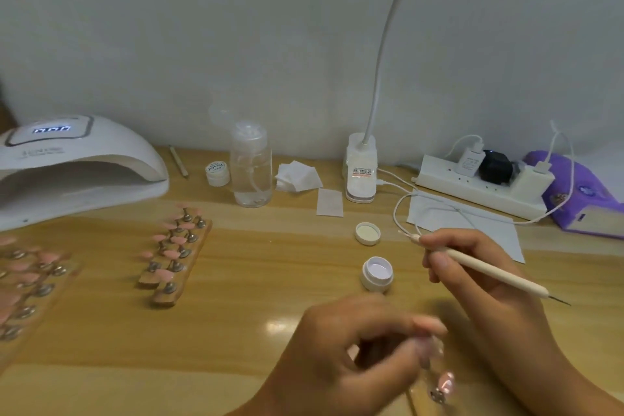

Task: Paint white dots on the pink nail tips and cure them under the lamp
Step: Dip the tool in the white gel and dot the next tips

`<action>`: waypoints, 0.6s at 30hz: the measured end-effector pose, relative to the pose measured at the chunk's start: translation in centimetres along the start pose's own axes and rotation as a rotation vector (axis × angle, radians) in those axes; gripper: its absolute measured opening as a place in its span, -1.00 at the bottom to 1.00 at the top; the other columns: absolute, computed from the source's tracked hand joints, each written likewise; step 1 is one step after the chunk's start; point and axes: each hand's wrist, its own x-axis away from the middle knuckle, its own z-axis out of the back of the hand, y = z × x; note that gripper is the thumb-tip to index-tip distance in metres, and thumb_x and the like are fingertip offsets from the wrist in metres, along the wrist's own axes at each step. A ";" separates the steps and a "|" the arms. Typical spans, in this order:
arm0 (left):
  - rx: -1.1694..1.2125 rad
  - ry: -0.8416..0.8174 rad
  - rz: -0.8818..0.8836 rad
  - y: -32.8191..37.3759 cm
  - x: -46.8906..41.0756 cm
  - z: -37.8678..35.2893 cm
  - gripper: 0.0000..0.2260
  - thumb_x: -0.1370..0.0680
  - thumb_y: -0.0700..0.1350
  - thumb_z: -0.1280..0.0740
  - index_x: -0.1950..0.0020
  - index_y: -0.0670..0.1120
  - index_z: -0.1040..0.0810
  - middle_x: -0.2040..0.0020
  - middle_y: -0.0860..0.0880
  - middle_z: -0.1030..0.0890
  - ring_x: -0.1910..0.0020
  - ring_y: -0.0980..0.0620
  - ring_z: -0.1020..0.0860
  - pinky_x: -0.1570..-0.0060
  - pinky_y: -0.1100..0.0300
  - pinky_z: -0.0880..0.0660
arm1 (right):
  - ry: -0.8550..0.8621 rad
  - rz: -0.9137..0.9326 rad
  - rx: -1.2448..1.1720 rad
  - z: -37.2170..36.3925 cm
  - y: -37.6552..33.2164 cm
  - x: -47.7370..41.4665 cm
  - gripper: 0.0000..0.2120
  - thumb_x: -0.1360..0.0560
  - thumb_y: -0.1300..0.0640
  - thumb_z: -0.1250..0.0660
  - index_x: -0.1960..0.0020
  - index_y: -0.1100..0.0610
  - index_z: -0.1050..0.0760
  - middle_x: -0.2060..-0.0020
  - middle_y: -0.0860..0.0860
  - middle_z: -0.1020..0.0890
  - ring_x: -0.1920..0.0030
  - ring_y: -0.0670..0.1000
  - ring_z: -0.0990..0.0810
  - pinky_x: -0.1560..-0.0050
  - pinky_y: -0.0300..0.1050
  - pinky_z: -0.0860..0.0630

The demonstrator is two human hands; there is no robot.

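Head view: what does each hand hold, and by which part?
The right hand pinches the dotting pen near its far end. The left hand pinches a small piece bearing a pink nail tip; blur hides by which part.

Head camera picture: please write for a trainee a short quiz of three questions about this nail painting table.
1. True or false: the small white jar near the right hand has its lid on.
2. What does the right hand hold? A. a dotting tool B. a bottle C. a cotton pad
3. Fill in: the curing lamp stands on the person's ___ side of the table.
Key: 1 false; 2 A; 3 left.
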 end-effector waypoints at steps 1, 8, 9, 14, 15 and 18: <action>0.127 0.068 0.129 0.4 -0.8 1.2 -0.85 -0.44 -0.06 -0.46 0.00 0.03 -0.70 0.28 0.23 -0.59 0.36 0.28 -0.46 0.31 0.41 -0.40 | 0.003 0.008 -0.011 0.2 -0.2 -0.5 -0.83 -0.43 0.07 -0.35 0.01 -0.07 -0.63 0.13 -0.06 -0.66 0.16 -0.16 -0.59 0.11 -0.37 -0.51; 0.423 0.360 0.477 -0.7 -2.1 2.4 -0.85 -0.37 -0.03 -0.45 0.11 -0.01 -0.73 0.30 0.01 -0.66 0.37 0.18 -0.51 0.35 0.38 -0.45 | -0.018 0.035 0.001 -0.4 1.0 -2.9 -0.87 -0.50 0.01 -0.30 0.08 -0.12 -0.63 0.13 -0.04 -0.65 0.14 -0.10 -0.59 0.10 -0.29 -0.54; 0.443 0.373 0.506 -0.8 -2.2 2.3 -0.82 -0.34 -0.02 -0.43 0.10 -0.01 -0.73 0.28 0.00 -0.67 0.35 0.19 -0.55 0.34 0.39 -0.46 | -0.050 0.066 0.026 -0.6 1.4 -2.7 -0.88 -0.55 0.04 -0.31 0.08 -0.11 -0.62 0.13 -0.07 -0.64 0.13 -0.09 -0.59 0.10 -0.29 -0.54; 0.462 0.361 0.553 -1.5 -2.3 2.2 -0.81 -0.28 -0.02 -0.57 0.15 -0.01 -0.72 0.24 0.01 -0.69 0.30 0.19 -0.61 0.30 0.41 -0.48 | -0.205 0.210 0.190 -0.9 2.1 -2.3 -0.90 -0.50 0.01 -0.25 0.03 -0.14 -0.53 0.14 -0.20 -0.59 0.19 -0.03 -0.57 0.17 -0.27 -0.52; 0.453 0.350 0.563 -1.6 -2.3 2.3 -0.83 -0.29 -0.02 -0.59 0.17 0.01 -0.71 0.24 0.03 -0.69 0.30 0.19 -0.60 0.29 0.41 -0.48 | -0.211 0.217 0.198 -0.9 2.2 -2.3 -0.90 -0.50 0.00 -0.25 0.04 -0.14 -0.52 0.15 -0.20 -0.59 0.20 -0.03 -0.56 0.18 -0.27 -0.51; 0.436 0.337 0.564 -1.6 -2.3 2.3 -0.85 -0.25 0.07 -0.48 0.24 0.06 -0.67 0.27 0.06 -0.65 0.29 0.20 -0.57 0.28 0.40 -0.48 | -0.205 0.188 0.216 -0.8 2.4 -2.5 -0.93 -0.50 -0.04 -0.25 0.10 -0.10 -0.50 0.18 -0.16 -0.58 0.18 0.01 -0.54 0.16 -0.22 -0.50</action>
